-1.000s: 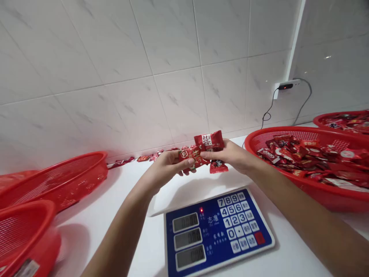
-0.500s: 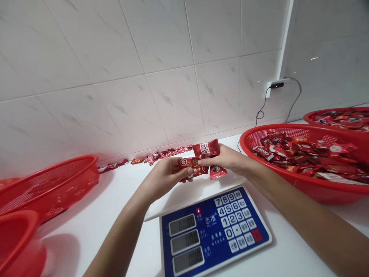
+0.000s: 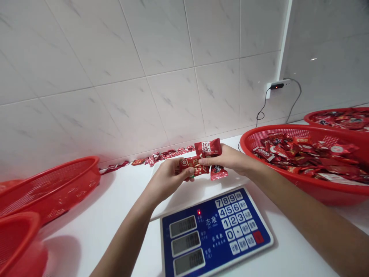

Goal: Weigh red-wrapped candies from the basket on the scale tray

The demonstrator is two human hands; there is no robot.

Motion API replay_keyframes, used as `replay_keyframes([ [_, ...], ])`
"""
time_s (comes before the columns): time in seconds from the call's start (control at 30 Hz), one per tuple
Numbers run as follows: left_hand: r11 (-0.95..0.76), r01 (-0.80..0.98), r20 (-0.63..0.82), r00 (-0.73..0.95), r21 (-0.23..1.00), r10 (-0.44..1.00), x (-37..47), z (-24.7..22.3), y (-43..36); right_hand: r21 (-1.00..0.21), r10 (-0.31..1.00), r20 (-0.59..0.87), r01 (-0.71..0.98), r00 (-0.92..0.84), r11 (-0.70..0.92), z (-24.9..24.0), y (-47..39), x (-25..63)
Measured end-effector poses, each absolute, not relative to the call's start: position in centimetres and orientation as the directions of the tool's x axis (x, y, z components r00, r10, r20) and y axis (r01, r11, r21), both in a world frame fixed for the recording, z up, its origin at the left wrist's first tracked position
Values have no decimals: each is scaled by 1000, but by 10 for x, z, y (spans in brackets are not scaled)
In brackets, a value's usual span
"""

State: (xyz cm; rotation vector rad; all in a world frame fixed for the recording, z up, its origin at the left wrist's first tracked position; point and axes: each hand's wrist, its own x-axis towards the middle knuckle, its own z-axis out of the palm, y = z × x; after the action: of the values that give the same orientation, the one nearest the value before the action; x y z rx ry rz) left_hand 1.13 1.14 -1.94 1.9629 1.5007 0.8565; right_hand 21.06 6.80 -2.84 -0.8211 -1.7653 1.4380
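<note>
Both hands meet above the white pan (image 3: 173, 196) of a digital scale (image 3: 213, 231). My left hand (image 3: 168, 175) is closed on a red wrapped snack packet (image 3: 191, 166) with gold print, thumb across its front; a bit of green shows under the thumb. My right hand (image 3: 226, 157) pinches more red packets: an upper snack packet (image 3: 208, 147) with a white label and a lower one (image 3: 218, 172) with a dark round print. Its thumb also touches the right end of the left hand's packet. How many packets lie behind the fingers is hidden.
A red plastic basket (image 3: 248, 144) full of red packets stands at right, with another basket (image 3: 309, 115) behind it. Two more red baskets (image 3: 96, 163) (image 3: 31, 219) are at left. Loose packets (image 3: 170, 154) line the tiled wall. A charger and cable (image 3: 276, 86) hang from a socket.
The hands and packets have barely shifted, slightly to the right, along with a small movement of the whole view. Both hands keep hold of the packets.
</note>
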Motion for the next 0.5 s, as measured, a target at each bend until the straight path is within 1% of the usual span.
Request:
replay_keyframes([
  [0.13, -259, 596, 166, 207, 760, 964, 10, -18, 12, -981, 823, 136, 38, -551, 188, -28, 69, 212],
  [0.27, -273, 527, 161, 249, 805, 955, 8, -15, 11, -977, 797, 178, -4, -577, 215, -30, 70, 212],
  [0.5, -297, 509, 224, 202, 808, 953, 14, -21, 11, -977, 786, 167, 6, -596, 212, -30, 71, 214],
])
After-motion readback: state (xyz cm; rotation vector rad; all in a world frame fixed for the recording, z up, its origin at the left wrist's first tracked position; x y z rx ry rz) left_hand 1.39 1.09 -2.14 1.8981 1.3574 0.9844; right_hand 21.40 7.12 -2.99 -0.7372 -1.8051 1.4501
